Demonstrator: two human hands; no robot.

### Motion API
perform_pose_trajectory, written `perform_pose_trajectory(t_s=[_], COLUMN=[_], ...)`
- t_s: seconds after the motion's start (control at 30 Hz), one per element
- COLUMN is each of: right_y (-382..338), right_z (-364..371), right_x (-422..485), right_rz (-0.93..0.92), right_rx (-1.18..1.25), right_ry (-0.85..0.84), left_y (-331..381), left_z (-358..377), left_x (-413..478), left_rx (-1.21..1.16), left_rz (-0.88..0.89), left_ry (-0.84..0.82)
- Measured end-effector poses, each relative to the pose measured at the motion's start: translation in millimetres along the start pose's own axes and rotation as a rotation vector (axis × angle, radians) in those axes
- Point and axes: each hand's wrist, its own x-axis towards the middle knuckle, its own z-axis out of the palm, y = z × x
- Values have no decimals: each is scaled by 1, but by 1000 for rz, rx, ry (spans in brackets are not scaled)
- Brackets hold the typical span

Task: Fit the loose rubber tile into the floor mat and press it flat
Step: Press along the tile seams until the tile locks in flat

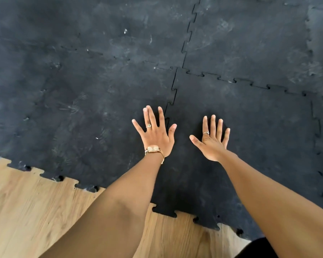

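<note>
A black rubber tile (pixel 250 127) with jigsaw edges lies in the near right part of the black floor mat (pixel 82 81), its teeth meshed with the neighbouring tiles at the left and far seams. My left hand (pixel 156 133), wearing a watch and a ring, lies flat with fingers spread across the left seam (pixel 171 103). My right hand (pixel 213 140), also ringed, rests flat and spread on the tile itself. Neither hand holds anything.
Light wooden floor (pixel 26 211) shows at the near left, bordered by the mat's toothed edge (pixel 60 178). More joined tiles stretch away on all other sides. A dark piece of clothing (pixel 257 248) is at the bottom edge.
</note>
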Motion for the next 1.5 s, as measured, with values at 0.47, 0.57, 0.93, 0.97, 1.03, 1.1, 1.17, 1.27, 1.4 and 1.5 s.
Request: perform_pose_trajectory(t_s=[0.47,0.57,0.93,0.97,1.03,1.1,1.17,1.27,1.4,1.5], right_y=[-5,-4,-6,-6,-3,-2,1,0,-1,-2], right_z=[-10,-13,-12,-14,-15,-13,-11,-4,24,34], right_x=[2,6,5,7,10,11,12,6,-7,-5], right_rz=[57,65,95,91,78,72,75,66,5,17], right_rx=[-19,-37,-63,-64,-63,-65,-59,-14,-93,-174], right_ry=[-103,-127,-114,-119,-132,-131,-124,-47,344,437], left_y=[-7,-7,-21,-22,-26,-32,-34,-31,-31,-17], left_z=[-16,-22,-13,-15,-14,-5,-1,-6,-12,-26], left_x=[22,5,-47,-50,-65,-86,-96,-92,-81,-30], left_rx=[62,-22,23,-2,-83,-53,-30,7,-84,-327], left_rz=[232,172,118,87,42,39,29,43,113,236], left_ry=[94,224,90,140,214,119,-24,-136,-56,89])
